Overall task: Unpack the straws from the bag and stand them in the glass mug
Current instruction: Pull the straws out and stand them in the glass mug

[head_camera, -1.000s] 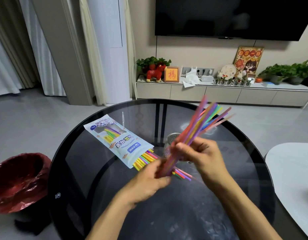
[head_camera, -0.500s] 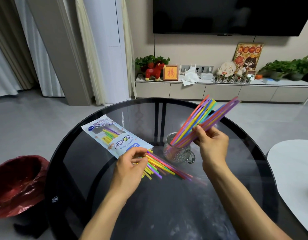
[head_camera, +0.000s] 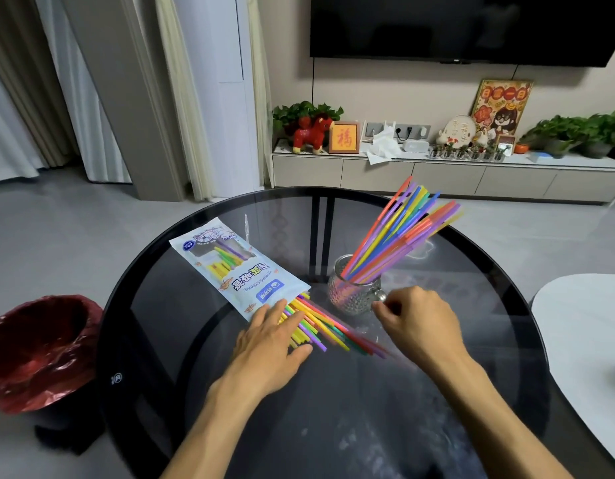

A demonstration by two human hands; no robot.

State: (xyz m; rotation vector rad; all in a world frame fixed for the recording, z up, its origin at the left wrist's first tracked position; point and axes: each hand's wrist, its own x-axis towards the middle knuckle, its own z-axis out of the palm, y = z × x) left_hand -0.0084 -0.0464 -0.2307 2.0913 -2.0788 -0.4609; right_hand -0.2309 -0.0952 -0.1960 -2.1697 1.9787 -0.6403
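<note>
Standing in the glass mug (head_camera: 355, 292), near the middle of the round dark worktop (head_camera: 333, 426) and a little toward its far right edge, is a first bundle of straws (head_camera: 394, 236), fanned out and leaning up toward the far right. That part of the job looks done. The bag (head_camera: 237, 267) lies flat toward the far left edge, its open mouth pointing at the near side, and a second batch of loose straws (head_camera: 319, 326) spills out of it across the glass, some with their ends inside the bag. More straws show through the bag's clear window, so it is not empty.

The left hand (head_camera: 271, 340) lies flat, palm down and fingers spread, over the loose straws just at the bag's mouth; it presses or gathers them but has not closed around any. The right hand (head_camera: 416, 323) hovers just beside the mug's handle, fingers loosely curled, holding nothing that can be seen.

By my reckoning the task is roughly half through: the spilled straws need gathering and standing in the mug, then those in the bag must come out.
</note>
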